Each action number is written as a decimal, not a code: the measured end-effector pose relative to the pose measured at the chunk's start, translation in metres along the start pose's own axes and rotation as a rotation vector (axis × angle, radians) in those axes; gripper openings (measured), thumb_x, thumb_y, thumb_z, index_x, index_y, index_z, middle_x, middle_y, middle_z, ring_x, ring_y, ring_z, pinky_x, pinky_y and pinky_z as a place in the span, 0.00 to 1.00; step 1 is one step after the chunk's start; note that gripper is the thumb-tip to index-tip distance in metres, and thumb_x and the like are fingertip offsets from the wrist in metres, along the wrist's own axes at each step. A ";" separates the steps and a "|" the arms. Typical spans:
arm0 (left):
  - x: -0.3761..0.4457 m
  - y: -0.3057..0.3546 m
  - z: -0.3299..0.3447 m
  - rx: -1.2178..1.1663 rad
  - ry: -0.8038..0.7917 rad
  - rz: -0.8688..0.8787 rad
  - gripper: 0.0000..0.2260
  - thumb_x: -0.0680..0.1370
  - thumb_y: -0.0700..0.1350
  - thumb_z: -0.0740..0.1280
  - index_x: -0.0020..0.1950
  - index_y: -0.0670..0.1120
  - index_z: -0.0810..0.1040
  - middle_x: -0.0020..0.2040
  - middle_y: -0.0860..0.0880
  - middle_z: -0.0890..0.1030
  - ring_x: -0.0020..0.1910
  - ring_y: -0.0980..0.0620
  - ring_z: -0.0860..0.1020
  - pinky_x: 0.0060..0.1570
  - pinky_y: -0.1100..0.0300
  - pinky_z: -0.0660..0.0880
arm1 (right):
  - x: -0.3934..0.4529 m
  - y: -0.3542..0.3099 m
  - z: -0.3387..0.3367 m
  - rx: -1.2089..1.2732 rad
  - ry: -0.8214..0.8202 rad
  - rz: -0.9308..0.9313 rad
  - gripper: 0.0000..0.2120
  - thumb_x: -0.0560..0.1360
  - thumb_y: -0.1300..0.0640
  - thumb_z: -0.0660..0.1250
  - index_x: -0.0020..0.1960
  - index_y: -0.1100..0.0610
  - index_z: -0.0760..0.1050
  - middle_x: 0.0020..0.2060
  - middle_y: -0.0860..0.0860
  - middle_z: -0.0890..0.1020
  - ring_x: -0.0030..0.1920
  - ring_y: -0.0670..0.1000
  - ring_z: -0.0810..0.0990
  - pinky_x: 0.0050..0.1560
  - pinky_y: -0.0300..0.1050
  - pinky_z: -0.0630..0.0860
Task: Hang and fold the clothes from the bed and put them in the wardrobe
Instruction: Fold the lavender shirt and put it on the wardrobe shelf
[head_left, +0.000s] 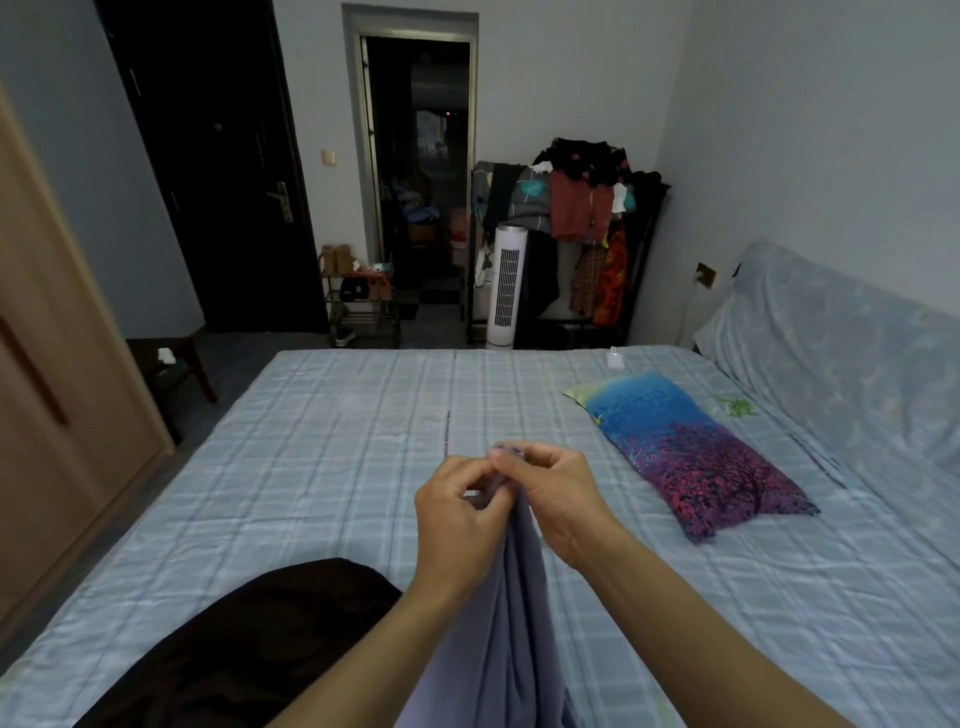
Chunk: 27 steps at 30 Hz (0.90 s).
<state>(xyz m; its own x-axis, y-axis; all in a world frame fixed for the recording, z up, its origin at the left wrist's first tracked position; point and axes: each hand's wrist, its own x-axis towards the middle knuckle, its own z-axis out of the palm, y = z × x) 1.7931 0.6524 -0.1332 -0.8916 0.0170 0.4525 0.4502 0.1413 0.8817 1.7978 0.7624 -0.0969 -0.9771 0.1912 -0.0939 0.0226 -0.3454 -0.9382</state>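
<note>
A pale lavender garment (511, 613) hangs in folds from both hands above the bed (322, 467). My left hand (457, 514) pinches its top edge with curled fingers. Close beside it, my right hand (558, 493) grips the same bunched edge, thumb and fingers touching the cloth. A dark brown garment (249, 649) lies heaped on the near left part of the bed. The wardrobe (57, 395), with light wooden doors, stands along the left edge of the view.
A colourful pillow (691, 457) lies on the right side of the checked sheet. Beyond the bed stand a white tower fan (506, 286), a loaded clothes rack (576, 228), a shoe shelf (361, 306) and a dark stool (171, 364).
</note>
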 end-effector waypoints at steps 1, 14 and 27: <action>-0.002 -0.003 -0.002 -0.048 -0.018 -0.033 0.10 0.75 0.38 0.73 0.52 0.51 0.86 0.46 0.52 0.83 0.47 0.54 0.83 0.45 0.61 0.80 | 0.003 0.003 -0.003 -0.005 0.019 0.003 0.06 0.74 0.68 0.70 0.49 0.69 0.80 0.42 0.64 0.84 0.44 0.60 0.85 0.42 0.46 0.82; 0.024 -0.049 -0.065 0.126 -0.133 -0.126 0.09 0.74 0.39 0.74 0.48 0.52 0.82 0.45 0.56 0.84 0.47 0.57 0.81 0.43 0.58 0.80 | 0.003 -0.005 -0.057 -0.040 -0.209 -0.050 0.15 0.78 0.70 0.61 0.61 0.56 0.76 0.43 0.58 0.78 0.41 0.51 0.78 0.43 0.45 0.75; 0.014 -0.038 -0.049 -0.039 -0.941 -0.172 0.22 0.71 0.40 0.76 0.63 0.51 0.77 0.61 0.52 0.81 0.63 0.53 0.77 0.68 0.49 0.71 | -0.005 -0.001 -0.053 -0.064 -0.343 -0.054 0.13 0.75 0.68 0.59 0.56 0.55 0.72 0.40 0.56 0.74 0.36 0.51 0.73 0.40 0.45 0.71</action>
<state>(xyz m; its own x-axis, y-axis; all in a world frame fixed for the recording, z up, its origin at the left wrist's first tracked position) 1.7660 0.5987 -0.1538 -0.6120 0.7899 0.0387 0.2955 0.1829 0.9377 1.8141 0.8105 -0.1136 -0.9913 -0.1158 0.0634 -0.0282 -0.2832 -0.9587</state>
